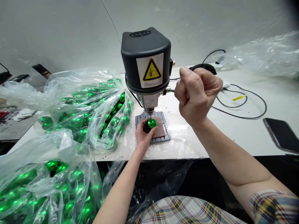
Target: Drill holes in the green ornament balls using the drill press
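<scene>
A black-topped bench drill press point(146, 59) with a yellow warning sticker stands in the middle of the head view. Under its drill bit point(150, 117) sits a shiny green Christmas ball point(152, 123), with the bit's tip at the ball's top. Fingers and thumb of my left hand point(143, 135) are closed around the ball, holding it on a brown board point(160, 127) over the grey drill base point(167, 137). To the right, my right hand point(197, 93) is clenched on the drill press lever point(171, 90); most of the lever is hidden inside the fist.
Clear plastic bags of green balls lie on the table point(86, 115) at left and in front at lower left point(58, 189). A phone point(282, 135) rests at the right edge. Black cables point(254, 116) loop behind my right arm. Clear plastic sheeting point(268, 56) lies at back right.
</scene>
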`<state>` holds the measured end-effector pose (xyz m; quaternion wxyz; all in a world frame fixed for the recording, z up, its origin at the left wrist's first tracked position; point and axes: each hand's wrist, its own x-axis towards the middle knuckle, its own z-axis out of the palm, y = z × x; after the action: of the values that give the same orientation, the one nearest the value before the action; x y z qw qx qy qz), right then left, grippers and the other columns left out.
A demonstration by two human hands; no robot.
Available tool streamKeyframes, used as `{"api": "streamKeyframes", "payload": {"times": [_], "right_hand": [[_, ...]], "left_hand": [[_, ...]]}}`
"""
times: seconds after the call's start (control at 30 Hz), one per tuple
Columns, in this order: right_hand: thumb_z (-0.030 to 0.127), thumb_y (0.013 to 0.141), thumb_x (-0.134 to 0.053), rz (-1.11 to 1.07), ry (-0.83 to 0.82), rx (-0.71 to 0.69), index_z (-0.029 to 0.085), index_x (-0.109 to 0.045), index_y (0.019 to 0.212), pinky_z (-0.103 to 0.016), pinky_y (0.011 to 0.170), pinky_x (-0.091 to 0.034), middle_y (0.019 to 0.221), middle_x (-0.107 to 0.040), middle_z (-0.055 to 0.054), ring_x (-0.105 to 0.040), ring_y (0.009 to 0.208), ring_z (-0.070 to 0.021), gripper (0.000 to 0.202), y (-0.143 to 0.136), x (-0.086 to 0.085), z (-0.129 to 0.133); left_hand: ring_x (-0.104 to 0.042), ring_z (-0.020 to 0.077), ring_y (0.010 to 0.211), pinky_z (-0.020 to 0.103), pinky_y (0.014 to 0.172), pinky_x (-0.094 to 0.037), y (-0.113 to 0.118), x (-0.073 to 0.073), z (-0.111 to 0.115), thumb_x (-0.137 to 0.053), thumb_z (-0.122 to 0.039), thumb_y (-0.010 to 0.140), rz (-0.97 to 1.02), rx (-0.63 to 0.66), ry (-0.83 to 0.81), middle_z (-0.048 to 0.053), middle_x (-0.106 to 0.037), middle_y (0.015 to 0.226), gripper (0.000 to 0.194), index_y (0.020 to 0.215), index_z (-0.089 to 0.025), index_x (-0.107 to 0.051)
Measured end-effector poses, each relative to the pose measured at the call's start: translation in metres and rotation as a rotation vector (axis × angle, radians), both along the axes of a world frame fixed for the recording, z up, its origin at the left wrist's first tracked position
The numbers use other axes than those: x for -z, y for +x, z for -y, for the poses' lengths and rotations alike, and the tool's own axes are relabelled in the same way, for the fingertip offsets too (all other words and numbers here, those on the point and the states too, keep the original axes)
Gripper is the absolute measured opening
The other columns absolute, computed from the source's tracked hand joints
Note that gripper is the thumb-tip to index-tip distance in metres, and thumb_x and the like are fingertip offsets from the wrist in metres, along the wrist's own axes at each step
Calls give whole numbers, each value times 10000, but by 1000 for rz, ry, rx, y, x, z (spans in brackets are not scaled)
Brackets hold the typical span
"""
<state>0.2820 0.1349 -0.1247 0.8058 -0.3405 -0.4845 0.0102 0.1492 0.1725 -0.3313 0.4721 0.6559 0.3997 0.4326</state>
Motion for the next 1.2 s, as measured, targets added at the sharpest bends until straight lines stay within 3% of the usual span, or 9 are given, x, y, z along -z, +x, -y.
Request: {"api": "streamKeyframes", "payload": {"times": [0.17,0.33,0.67,0.73,0.83,0.93,1.03,1.2], "right_hand": [[214,830,-682,25,31,4,192,-272,483,-299,376,-169,386,-289,63,-258,325,-78,538,-1,15,4],[176,860,-610,184,95,-48,179,-172,541,-288,384,-140,411,-225,59,-220,337,-69,543,5,31,6],[73,773,-590,404,213,-9,190,-168,529,-287,360,-170,403,-194,73,-206,321,-65,501,11,50,6],[84,793,-581,353,204,-15,185,-176,513,-280,352,-159,391,-211,71,-205,316,-61,503,9,44,4],[122,825,-603,94,137,18,195,-264,474,-278,332,-161,375,-291,64,-264,308,-67,494,5,19,-1],[146,815,-654,-66,-28,-26,220,-372,472,-289,307,-191,390,-369,57,-310,312,-81,450,5,-16,-13],[143,826,-637,-151,-169,-96,232,-344,492,-283,297,-158,399,-334,65,-260,315,-78,453,10,-38,-25],[121,801,-641,-153,-136,-119,232,-322,493,-249,283,-124,376,-317,79,-244,294,-56,458,14,-38,-35]], "left_hand": [[-656,257,1063,424,948,-534,0,1,-1,-830,-392,715,23,2,-13,92,-688,1121,541,1190,-229,-626],[-659,252,1049,425,948,-532,-1,2,-2,-831,-395,716,10,13,-21,90,-689,1129,541,1190,-234,-626],[-663,245,1039,422,954,-530,-2,0,-1,-818,-394,730,14,18,-18,94,-685,1125,526,1185,-221,-618],[-664,241,1029,414,942,-534,-1,-1,-2,-821,-386,724,25,21,-21,94,-686,1112,521,1172,-213,-618],[-666,224,976,389,896,-543,1,-8,-1,-829,-370,707,46,3,-28,80,-690,1059,507,1137,-202,-619],[-653,208,895,359,817,-541,-4,-25,9,-822,-368,707,-4,-90,-11,70,-676,1011,478,1098,-194,-610],[-633,222,871,358,771,-521,-23,-47,37,-811,-362,710,-174,-127,80,73,-656,976,415,1033,-204,-604],[-639,249,840,344,704,-500,-62,-76,88,-886,-387,599,-474,325,129,47,-666,936,437,948,-256,-658]]}}
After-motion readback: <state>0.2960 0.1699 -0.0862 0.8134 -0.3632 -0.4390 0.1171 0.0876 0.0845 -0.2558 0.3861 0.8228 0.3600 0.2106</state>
